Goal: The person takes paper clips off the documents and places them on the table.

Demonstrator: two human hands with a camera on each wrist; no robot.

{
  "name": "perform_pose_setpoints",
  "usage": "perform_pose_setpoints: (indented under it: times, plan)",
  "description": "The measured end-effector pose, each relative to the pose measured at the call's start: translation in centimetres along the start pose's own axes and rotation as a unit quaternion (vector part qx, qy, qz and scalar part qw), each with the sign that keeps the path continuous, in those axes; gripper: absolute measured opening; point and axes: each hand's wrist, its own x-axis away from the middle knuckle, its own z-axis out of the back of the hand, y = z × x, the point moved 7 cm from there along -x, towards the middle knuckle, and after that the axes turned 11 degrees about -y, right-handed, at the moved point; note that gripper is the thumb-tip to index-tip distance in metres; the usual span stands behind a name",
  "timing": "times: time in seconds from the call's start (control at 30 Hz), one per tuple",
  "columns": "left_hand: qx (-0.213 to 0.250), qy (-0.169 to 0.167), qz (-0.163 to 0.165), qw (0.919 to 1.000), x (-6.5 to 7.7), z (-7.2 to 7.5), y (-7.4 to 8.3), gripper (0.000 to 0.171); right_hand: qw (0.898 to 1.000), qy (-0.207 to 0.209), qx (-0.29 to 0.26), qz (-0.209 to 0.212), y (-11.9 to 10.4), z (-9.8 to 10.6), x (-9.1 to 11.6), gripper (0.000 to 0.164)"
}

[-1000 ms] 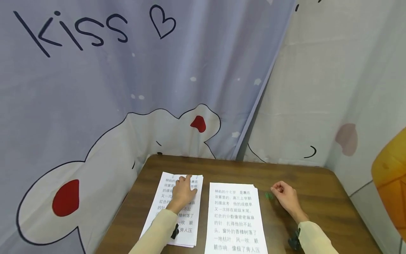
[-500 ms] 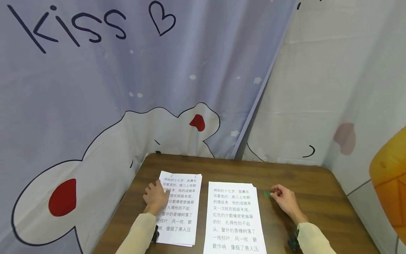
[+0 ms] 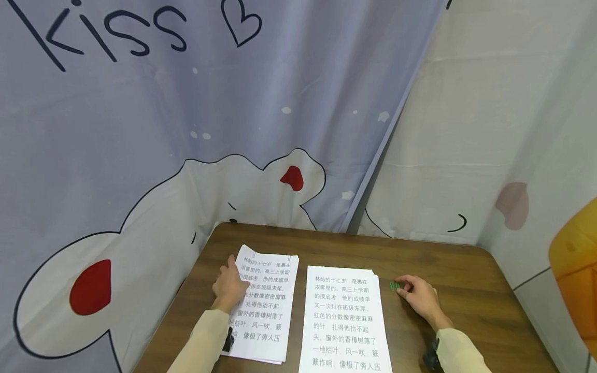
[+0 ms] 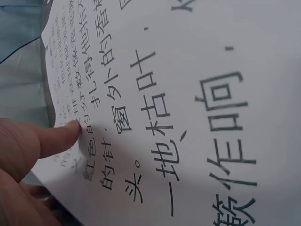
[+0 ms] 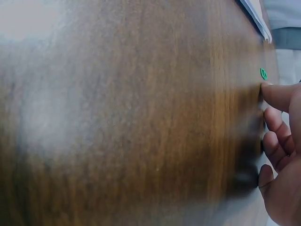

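My left hand [image 3: 229, 287] grips the left edge of a stack of printed paper [image 3: 266, 321]. In the left wrist view its thumb [image 4: 59, 140] presses on the top sheet [image 4: 188, 113], with the other fingers below the edge. Two paper clips sit on that stack's top edge, a left one [image 3: 254, 255] and a right one [image 3: 289, 258]. My right hand [image 3: 420, 298] rests on the table with bent fingers, its fingertips right at two small green paper clips [image 3: 392, 286]. In the right wrist view the green clips [image 5: 263, 74] lie just beyond the thumb tip.
A second stack of printed paper [image 3: 342, 321] lies between my hands on the brown wooden table [image 3: 475, 280]. Behind the table hangs a printed curtain [image 3: 261, 119], and a yellow-orange shape [image 3: 578, 280] shows at the right edge.
My left hand has moved left from the top of the left stack to its left edge and now grips it; the stack's top left corner has lifted slightly. My right hand has barely moved.
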Motion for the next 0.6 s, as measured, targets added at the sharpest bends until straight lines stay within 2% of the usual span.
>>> perform_pose_setpoints:
  times: [0.07,0.23,0.3,0.43,0.6]
  plan:
    - [0.009,-0.008,-0.002,0.9999,-0.2,-0.2,-0.2,0.092,1.000,0.003,0.005,-0.001,0.0,0.0,0.0,0.023]
    - [0.023,-0.024,-0.016,0.9993,-0.6,-0.1,-0.8,0.049,1.000,0.006,0.000,0.004,-0.2,-0.1,0.0,0.022]
    - [0.026,-0.025,-0.023,0.9991,-0.5,0.2,-0.9,0.039,1.000,0.004,-0.004,0.006,-0.2,-0.2,-0.2,0.022]
    - [0.042,-0.030,-0.049,0.9975,-0.1,0.6,-0.6,0.043,1.000,0.007,-0.006,0.001,-0.1,-0.1,-0.2,0.022]
    - [0.094,-0.035,-0.099,0.9900,0.2,1.1,-0.1,0.047,1.000,0.013,-0.008,-0.008,0.4,0.0,0.0,0.023]
